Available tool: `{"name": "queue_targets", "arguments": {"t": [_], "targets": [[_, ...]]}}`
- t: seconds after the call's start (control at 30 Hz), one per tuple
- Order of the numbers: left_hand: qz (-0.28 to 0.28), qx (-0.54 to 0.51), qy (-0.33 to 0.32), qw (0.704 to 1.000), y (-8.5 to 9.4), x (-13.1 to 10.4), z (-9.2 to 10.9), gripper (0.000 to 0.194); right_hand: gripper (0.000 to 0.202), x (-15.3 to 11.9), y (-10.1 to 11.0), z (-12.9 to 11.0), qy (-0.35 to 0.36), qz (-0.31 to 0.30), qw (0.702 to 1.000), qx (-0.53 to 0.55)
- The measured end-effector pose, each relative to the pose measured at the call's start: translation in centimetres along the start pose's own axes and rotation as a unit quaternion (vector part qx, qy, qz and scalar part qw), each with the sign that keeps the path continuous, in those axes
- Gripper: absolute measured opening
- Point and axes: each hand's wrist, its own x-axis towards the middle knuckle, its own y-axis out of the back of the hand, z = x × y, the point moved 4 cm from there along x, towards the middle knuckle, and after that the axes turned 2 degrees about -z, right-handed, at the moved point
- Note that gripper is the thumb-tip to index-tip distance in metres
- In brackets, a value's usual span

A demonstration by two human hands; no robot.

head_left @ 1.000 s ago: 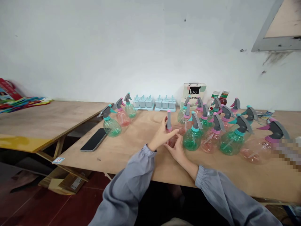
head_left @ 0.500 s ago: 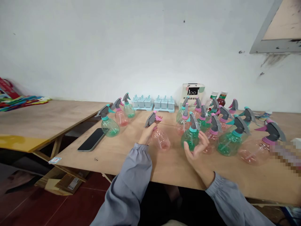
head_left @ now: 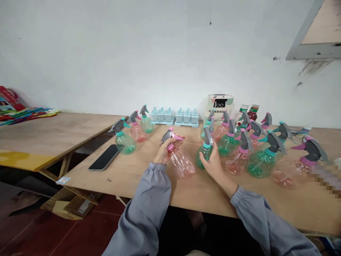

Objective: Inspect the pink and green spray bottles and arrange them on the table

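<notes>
My left hand (head_left: 163, 152) is wrapped round the neck of a pink spray bottle (head_left: 182, 164), just under its grey trigger head. The bottle tilts, its base toward the right over the table. My right hand (head_left: 214, 161) grips the body of a green spray bottle (head_left: 203, 156) with a turquoise collar, thumb in front and fingers at its right side. To the right of this hand stand more pink and green spray bottles, among them a pink one (head_left: 236, 164) and a green one (head_left: 262, 164).
Three spray bottles (head_left: 125, 144) stand at the left beside a phone (head_left: 104, 158). Light-blue popsicle molds (head_left: 186, 118) line the wall, next to a printed box (head_left: 217, 106) and sauce bottles (head_left: 252, 113). Another table (head_left: 80, 124) adjoins at the left.
My right hand has moved left with the green spray bottle, away from the group. My left hand has shifted slightly left, and the pink bottle has come nearer to me.
</notes>
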Motion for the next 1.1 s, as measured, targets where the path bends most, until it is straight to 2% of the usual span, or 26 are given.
{"name": "queue_targets", "arguments": {"t": [0.07, 0.13, 0.27, 0.37, 0.5, 0.6, 0.7, 0.8, 0.87, 0.97, 1.1], "targets": [[0.01, 0.011, -0.011, 1.0, 0.1, 0.0, 0.1, 0.02, 0.075, -0.3, -0.4, 0.4, -0.005, 0.003, 1.0, 0.004], [-0.005, 0.02, -0.012, 1.0, -0.1, -0.2, 0.2, 0.019, 0.077, -0.6, -0.5, 0.7, -0.006, 0.009, 1.0, 0.009], [-0.045, 0.039, 0.039, 0.997, -0.8, -0.6, -0.1, 0.021, 0.075, -1.0, -0.6, 1.2, -0.015, 0.014, 1.0, 0.02], [-0.044, 0.038, 0.048, 0.997, -0.8, -0.6, -0.3, 0.025, 0.071, -1.1, -0.6, 1.4, -0.021, 0.017, 0.999, 0.021], [-0.044, 0.055, 0.048, 0.996, -0.6, -0.1, -0.6, 0.016, 0.065, -1.2, -0.7, 1.6, -0.027, 0.015, 0.999, 0.017], [-0.029, 0.061, 0.07, 0.995, -0.5, 0.0, -0.7, 0.014, 0.062, -1.2, -0.7, 1.8, -0.032, 0.021, 0.999, 0.02], [0.004, 0.059, 0.096, 0.994, -0.4, -0.1, -0.7, 0.02, 0.063, -1.2, -0.8, 1.9, -0.031, 0.019, 0.999, 0.024], [0.033, 0.055, 0.08, 0.995, -0.2, 0.0, -0.6, 0.017, 0.063, -1.2, -0.8, 1.8, -0.028, 0.022, 0.999, 0.026], [0.036, 0.059, 0.074, 0.995, -0.1, 0.0, -0.6, 0.016, 0.063, -1.2, -0.8, 1.9, -0.029, 0.026, 0.999, 0.025], [0.032, 0.071, 0.097, 0.992, -0.2, -0.1, -0.9, 0.019, 0.063, -1.1, -0.8, 2.0, -0.029, 0.025, 0.999, 0.025], [0.02, 0.054, 0.074, 0.996, -0.5, -0.2, -0.7, 0.028, 0.063, -1.1, -0.8, 2.0, -0.028, 0.017, 0.999, 0.028]]}}
